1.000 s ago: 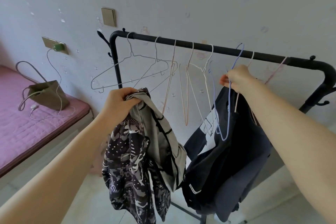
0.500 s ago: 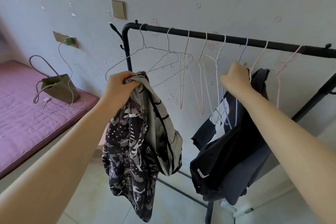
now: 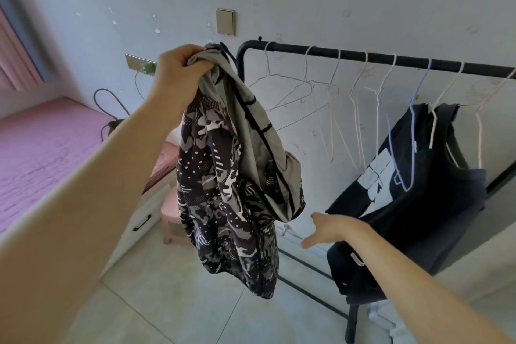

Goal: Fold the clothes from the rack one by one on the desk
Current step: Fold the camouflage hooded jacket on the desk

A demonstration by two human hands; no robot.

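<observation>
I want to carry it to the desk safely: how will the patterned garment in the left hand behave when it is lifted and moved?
Probably floppy: the patterned garment hangs in loose folds below the left hand. It likely weighs little, since one bunched grip holds it all. Its lower end may swing, so the open right hand could support it.

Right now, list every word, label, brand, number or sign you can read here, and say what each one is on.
No text can be read.
White block print on the dark shirt hanging on the rack: folded and blurred, unreadable.
Small white tag at that shirt's hem: too small to read.
Patterned garment held by the left hand: pattern only, no lettering.
</observation>
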